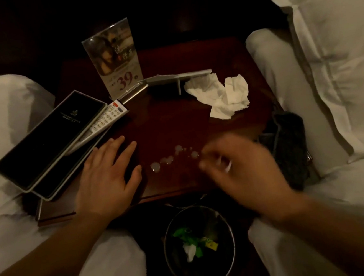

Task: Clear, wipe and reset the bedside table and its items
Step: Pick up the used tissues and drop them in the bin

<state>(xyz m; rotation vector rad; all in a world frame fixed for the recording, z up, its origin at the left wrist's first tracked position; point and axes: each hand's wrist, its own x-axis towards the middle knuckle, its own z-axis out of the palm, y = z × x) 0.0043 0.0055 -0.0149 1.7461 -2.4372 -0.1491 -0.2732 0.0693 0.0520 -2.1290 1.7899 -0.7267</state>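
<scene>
Hovering over small silvery coins point(170, 160) mid dark wooden bedside table point(174, 120).
Laying left hand point(106, 178) flat, fingers straight; blurring right hand point(236, 168) beyond telling its grip; pointing slim white remote control point(105, 120) far-right, at table's left.

- The bedside table point(170, 121) stands between the left bed point(3, 108) and the right bed point(283, 81).
- A sign holder point(114, 59) stands upright at the rear left of the tabletop.
- A folded card point(176, 78) lies just right of the sign holder.
- Crumpled tissues point(221, 96) lie at the rear right, just in front of the card.
- A flat case point(47, 141) overhangs the table's left edge.
- A remote control point(104, 119) lies against the case's right side.
- Small spots point(167, 161) sit near the front centre.
- A waste bin point(222, 221) stands on the floor in front of the table, with wrappers point(188, 239) in it.
</scene>
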